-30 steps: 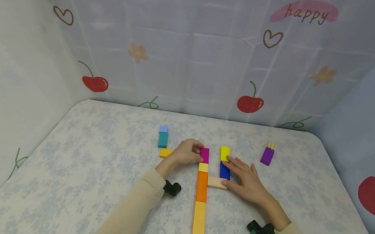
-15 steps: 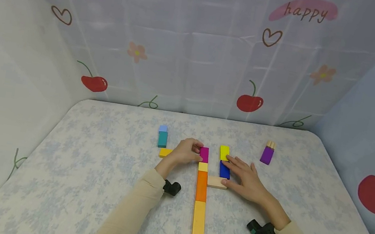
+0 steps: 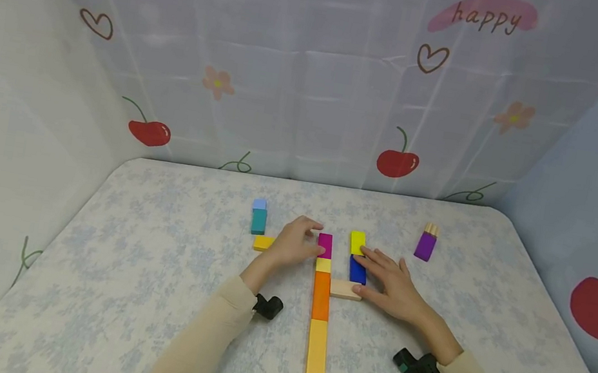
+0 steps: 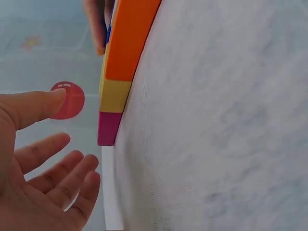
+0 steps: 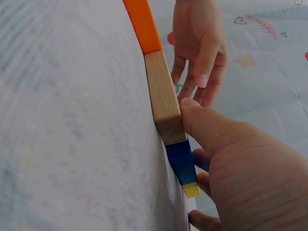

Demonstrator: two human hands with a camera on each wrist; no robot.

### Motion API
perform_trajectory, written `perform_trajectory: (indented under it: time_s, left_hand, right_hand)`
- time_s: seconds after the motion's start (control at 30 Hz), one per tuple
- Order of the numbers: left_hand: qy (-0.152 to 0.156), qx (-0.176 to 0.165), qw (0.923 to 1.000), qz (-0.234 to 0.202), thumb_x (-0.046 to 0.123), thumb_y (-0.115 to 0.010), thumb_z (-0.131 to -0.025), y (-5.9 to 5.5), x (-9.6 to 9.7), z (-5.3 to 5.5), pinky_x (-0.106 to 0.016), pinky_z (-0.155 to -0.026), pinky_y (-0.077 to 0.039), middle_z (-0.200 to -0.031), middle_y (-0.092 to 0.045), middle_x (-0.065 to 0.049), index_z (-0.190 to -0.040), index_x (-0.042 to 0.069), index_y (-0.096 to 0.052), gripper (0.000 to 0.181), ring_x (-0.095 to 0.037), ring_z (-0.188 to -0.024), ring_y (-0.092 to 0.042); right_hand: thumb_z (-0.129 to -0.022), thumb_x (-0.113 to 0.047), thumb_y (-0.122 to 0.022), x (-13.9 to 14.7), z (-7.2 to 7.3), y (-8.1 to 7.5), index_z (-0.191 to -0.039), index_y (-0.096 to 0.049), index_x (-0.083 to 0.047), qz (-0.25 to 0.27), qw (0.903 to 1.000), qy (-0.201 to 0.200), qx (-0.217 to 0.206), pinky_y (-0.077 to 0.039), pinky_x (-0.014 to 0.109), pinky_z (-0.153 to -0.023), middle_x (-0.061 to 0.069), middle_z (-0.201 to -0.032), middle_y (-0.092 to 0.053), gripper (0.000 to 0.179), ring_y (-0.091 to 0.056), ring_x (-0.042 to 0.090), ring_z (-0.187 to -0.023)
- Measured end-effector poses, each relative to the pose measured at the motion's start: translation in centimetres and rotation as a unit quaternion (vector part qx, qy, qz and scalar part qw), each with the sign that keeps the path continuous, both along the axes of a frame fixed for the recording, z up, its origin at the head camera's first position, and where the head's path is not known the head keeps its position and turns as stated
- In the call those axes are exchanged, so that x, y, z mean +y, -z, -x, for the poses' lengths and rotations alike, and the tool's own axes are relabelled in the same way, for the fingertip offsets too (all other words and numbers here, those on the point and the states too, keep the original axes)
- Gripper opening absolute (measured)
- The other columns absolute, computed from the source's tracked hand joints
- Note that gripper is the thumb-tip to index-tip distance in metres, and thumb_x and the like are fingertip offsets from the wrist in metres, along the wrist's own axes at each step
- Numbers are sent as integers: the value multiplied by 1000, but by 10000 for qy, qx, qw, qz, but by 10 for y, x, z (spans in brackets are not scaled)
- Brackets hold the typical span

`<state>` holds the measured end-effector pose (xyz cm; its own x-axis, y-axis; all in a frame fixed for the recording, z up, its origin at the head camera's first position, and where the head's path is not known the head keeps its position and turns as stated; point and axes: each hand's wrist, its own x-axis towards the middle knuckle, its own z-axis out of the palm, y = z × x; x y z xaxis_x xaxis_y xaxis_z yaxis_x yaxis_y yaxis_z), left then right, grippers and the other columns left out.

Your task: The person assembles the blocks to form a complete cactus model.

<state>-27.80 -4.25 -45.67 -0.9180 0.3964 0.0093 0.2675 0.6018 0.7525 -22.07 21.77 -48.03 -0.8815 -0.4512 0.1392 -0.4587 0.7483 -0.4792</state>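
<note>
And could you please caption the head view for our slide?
Right hand touches wooden block; left hand near magenta block.

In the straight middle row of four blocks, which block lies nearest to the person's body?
The long amber block, at the row's near end; the orange block, pale yellow block and magenta block all lie beyond it.

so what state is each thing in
left hand: open, empty
right hand: open, touching wooden block
magenta block: lying in row
pale yellow block: lying in row
orange block: lying in row
long yellow block: lying in row
wooden block: lying crosswise
blue block: lying lengthwise
bright yellow block: lying lengthwise
teal block: lying
light blue block: cannot tell
purple block: lying
amber block: lying, partly hidden
pegs: bunched together
</note>
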Motion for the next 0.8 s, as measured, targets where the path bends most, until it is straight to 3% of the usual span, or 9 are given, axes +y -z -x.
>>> perform_trajectory:
  time_s: [0.2,0.37,0.57,0.8]
  left_hand:
    - [778,167,9959,418,33,-67,-92,-4,-2,-22,-51,-117,-29,-159,-29,-12,-151,10,-38,69,-31,-146,-31]
    - [1380,11,9871,807,42,-68,-90,-5,-5,-45,-55,-119,-22,-165,-16,-6,-155,17,-30,80,-30,-152,-16]
    - [1785,-91,9748,1335,54,-73,-82,-5,-12,-65,-58,-119,-16,-166,-9,-1,-156,26,-28,90,-31,-153,-5]
    - [1997,-12,9679,1526,57,-77,-76,-2,-18,-72,-56,-121,-9,-166,-7,-2,-154,27,-32,96,-32,-153,1]
  right_hand:
    - [-89,-42,-68,1,1,1,-142,-53,-17,15,10000,-60,77,-7,81,-104,13,-154,-40,60,-32,43,-142]
    - [-89,-41,-68,1,1,2,-142,-54,-16,41,9999,-80,73,-7,81,-104,14,-154,-40,60,-32,45,-142]
    - [-90,-41,-68,1,1,2,-142,-53,-16,24,9999,-71,88,-7,81,-104,13,-154,-40,60,-32,44,-142]
    - [-90,-42,-67,1,0,3,-142,-54,-16,12,9999,-50,91,-7,81,-104,13,-154,-41,60,-32,45,-142]
